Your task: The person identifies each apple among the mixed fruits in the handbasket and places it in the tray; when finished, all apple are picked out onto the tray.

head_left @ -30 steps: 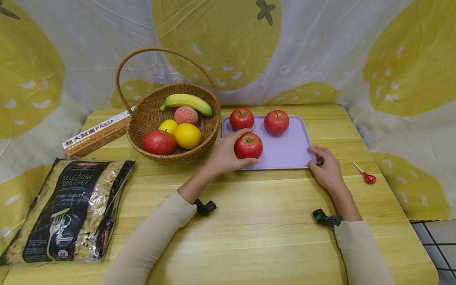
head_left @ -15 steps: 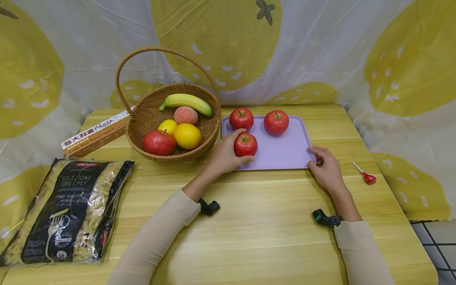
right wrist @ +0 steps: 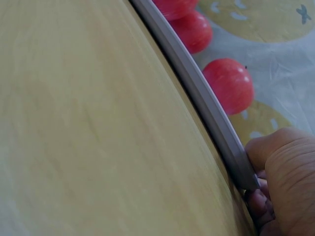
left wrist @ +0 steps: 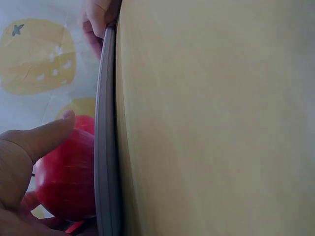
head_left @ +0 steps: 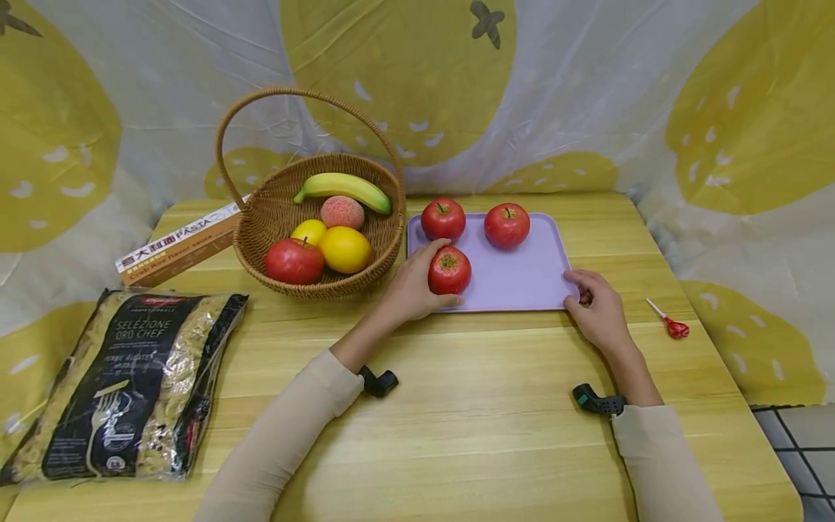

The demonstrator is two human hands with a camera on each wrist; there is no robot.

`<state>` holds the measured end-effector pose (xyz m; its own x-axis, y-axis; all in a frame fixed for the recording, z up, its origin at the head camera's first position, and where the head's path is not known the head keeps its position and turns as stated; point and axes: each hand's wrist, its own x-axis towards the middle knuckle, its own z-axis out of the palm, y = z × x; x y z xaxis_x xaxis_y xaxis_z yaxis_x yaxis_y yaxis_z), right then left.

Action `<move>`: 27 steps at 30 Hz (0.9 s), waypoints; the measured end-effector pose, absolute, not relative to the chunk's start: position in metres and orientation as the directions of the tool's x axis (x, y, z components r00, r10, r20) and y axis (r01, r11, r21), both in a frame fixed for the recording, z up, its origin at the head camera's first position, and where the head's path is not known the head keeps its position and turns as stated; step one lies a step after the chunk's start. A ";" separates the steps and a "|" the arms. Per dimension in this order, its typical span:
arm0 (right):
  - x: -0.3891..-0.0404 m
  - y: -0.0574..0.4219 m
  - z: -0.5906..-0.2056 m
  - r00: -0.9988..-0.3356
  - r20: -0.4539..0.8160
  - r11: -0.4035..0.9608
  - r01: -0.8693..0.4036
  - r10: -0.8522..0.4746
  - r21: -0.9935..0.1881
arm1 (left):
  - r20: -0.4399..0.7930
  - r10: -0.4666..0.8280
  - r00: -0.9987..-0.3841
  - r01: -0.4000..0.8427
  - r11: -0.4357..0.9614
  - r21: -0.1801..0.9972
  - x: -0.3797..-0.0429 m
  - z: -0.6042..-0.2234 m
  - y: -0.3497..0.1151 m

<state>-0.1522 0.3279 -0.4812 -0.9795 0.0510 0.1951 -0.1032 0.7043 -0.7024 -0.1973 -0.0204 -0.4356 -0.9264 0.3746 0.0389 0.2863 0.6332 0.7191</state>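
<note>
Curled round a red apple point(head_left: 450, 270), my left hand point(head_left: 409, 286) has its thumb on the near side and its fingers behind. This apple is at the front left of a lilac tray point(head_left: 522, 279), and in the left wrist view it sits right at the tray's rim point(left wrist: 106, 137). Two more red apples stand along the back of the tray, one at the left point(head_left: 443, 219) and one in the middle point(head_left: 507, 225). At the front right corner, my right hand point(head_left: 596, 308) pinches the tray's edge between thumb and fingers, as the right wrist view also shows.
Left of the tray stands a wicker basket point(head_left: 261, 225) holding a banana, a peach-like fruit, two yellow fruits and an apple. Beyond it lie a pasta box point(head_left: 179, 246) and a pasta bag point(head_left: 124, 384). A red lollipop point(head_left: 677, 328) lies at the right.
My left hand has moved slightly left with the apple, which looks lower and closer to the tray now. The right hand has stayed at the tray's corner.
</note>
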 end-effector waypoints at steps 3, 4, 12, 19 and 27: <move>-0.151 0.327 -0.482 -0.980 0.193 0.700 -0.104 0.050 -0.706 | 0.039 0.383 -0.923 0.302 0.658 0.690 -0.191 -0.433 -0.023; -0.151 0.327 -0.482 -0.980 0.192 0.699 -0.104 0.049 -0.707 | 0.043 0.388 -0.921 0.312 0.667 0.677 -0.189 -0.432 -0.024; -0.151 0.327 -0.482 -0.980 0.194 0.703 -0.106 0.046 -0.703 | 0.076 0.425 -0.902 0.372 0.676 0.636 -0.168 -0.407 -0.040; -0.151 0.328 -0.485 -0.978 0.204 0.704 -0.116 0.042 -0.701 | 0.191 0.477 -0.858 0.485 0.627 0.610 -0.154 -0.378 -0.060; -0.151 0.328 -0.481 -0.980 0.195 0.700 -0.110 0.042 -0.706 | 0.384 0.364 -0.849 0.526 0.651 0.547 -0.150 -0.347 -0.097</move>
<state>-0.1511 0.3278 -0.4814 -0.9799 0.0425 0.1947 -0.1099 0.6998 -0.7058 -0.1495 -0.0968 -0.3469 -0.8487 0.3641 0.3837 0.5265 0.6510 0.5469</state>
